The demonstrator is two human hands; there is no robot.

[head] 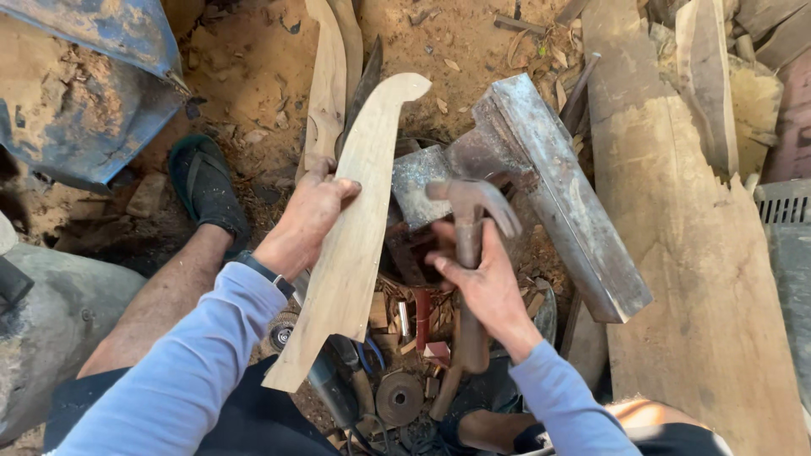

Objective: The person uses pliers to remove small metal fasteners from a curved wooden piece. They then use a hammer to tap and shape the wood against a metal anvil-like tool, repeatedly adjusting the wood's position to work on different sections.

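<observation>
My left hand (306,221) wraps the edge of a pale curved wooden blank (355,228), thumb laid across its face, fingers curled behind, so the piece stands tilted with its hooked tip far from me and its squared butt near my lap. My right hand (481,283) is clenched around the handle of a claw hammer (469,253), head uppermost and just right of the blank, not touching it.

To work well here, I judge that I should steady the blank on the steel block (549,186) lying to the far right before any blow, keep my left thumb away from the striking line, and grip the hammer lower on its handle for control.

The blank is smooth, light-coloured and flat-faced, widening toward the middle, with a rounded notch under the hook; no cracks show. Similar shaped pieces (325,84) lie on the sandy ground beyond it. A broad plank (676,253) runs along the right, and small tools and discs (397,397) litter the near ground between my knees.
</observation>
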